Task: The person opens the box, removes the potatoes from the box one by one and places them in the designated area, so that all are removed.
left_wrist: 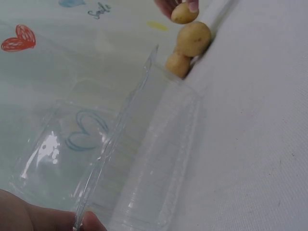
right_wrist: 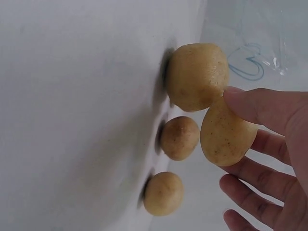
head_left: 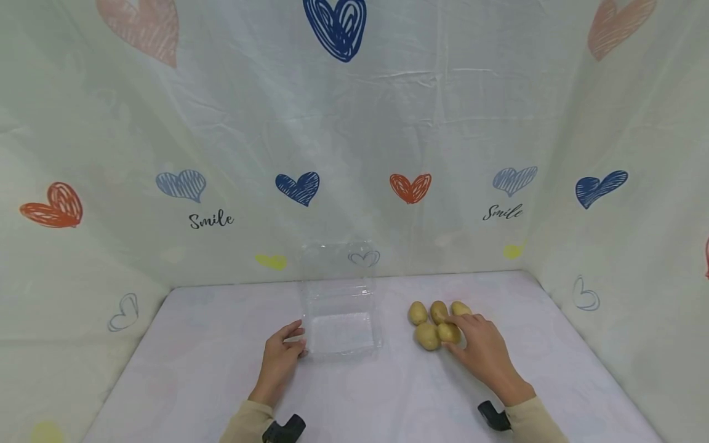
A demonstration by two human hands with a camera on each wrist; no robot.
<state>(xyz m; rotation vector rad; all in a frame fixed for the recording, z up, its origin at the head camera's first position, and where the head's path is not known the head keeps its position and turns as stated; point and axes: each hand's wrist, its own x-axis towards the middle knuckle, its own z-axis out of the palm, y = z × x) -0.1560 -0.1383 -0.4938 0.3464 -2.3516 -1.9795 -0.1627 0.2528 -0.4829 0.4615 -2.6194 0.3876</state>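
Observation:
A clear plastic clamshell box (head_left: 341,332) stands on the table with its lid (head_left: 338,261) raised at the back. My left hand (head_left: 279,357) is at the box's left side; in the left wrist view its fingers (left_wrist: 48,219) pinch the thin rim. To the right, my right hand (head_left: 486,351) holds a potato (right_wrist: 227,134) between thumb and fingers. That potato appears lifted off the table in the right wrist view. Beside it sits a larger potato (right_wrist: 197,77). More potatoes (head_left: 418,313) lie just behind, one partly hidden by the right hand.
A white cloth covers the table (head_left: 221,332). Behind it hangs a pale curtain (head_left: 343,135) printed with hearts and the word Smile. Dark camera mounts (head_left: 284,429) sit at both wrists.

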